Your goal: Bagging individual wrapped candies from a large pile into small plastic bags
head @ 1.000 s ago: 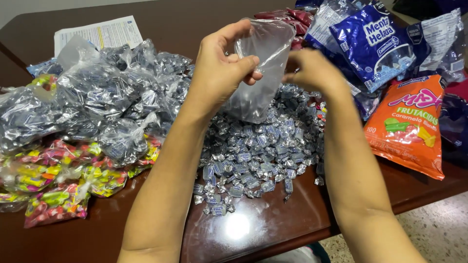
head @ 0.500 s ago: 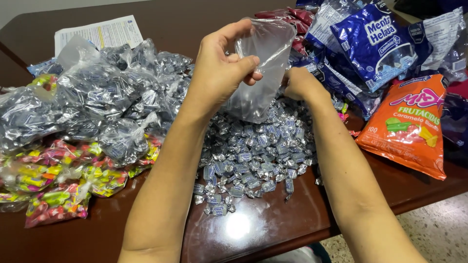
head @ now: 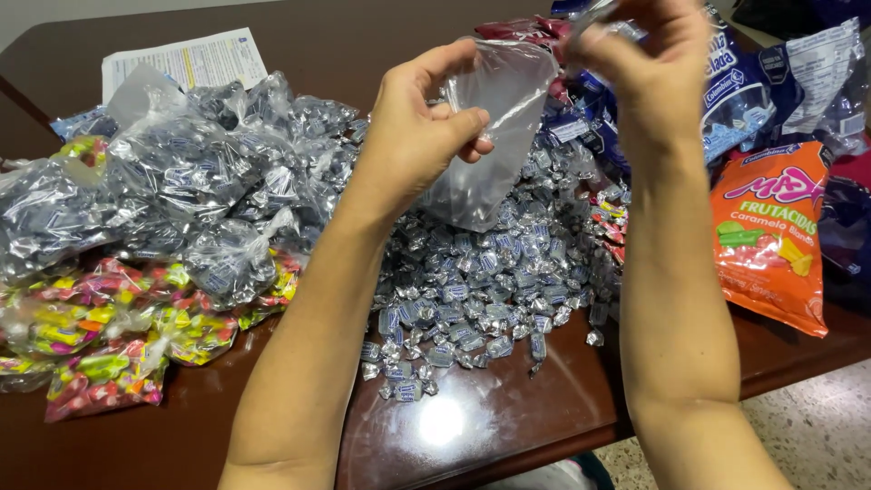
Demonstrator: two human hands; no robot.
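Observation:
My left hand (head: 419, 136) grips the rim of a small clear plastic bag (head: 485, 136), held up over a loose heap of silver-wrapped candies (head: 481, 281) on the dark brown table (head: 490, 426). My right hand (head: 649, 63) is raised at the top of the view beside the bag's mouth, its fingers pinched on a few silver-wrapped candies (head: 590, 18). The bag hangs limp and looks mostly empty.
Several tied clear bags of silver candies (head: 181, 181) lie at the left, with bags of colourful candies (head: 109, 345) in front. An orange candy packet (head: 771, 236) and blue packets (head: 753, 91) lie at the right. A printed sheet (head: 186, 62) lies at the back.
My right hand has risen from beside the bag, near the candy heap, to the top of the view next to the bag's mouth. My left hand and the bag stay put.

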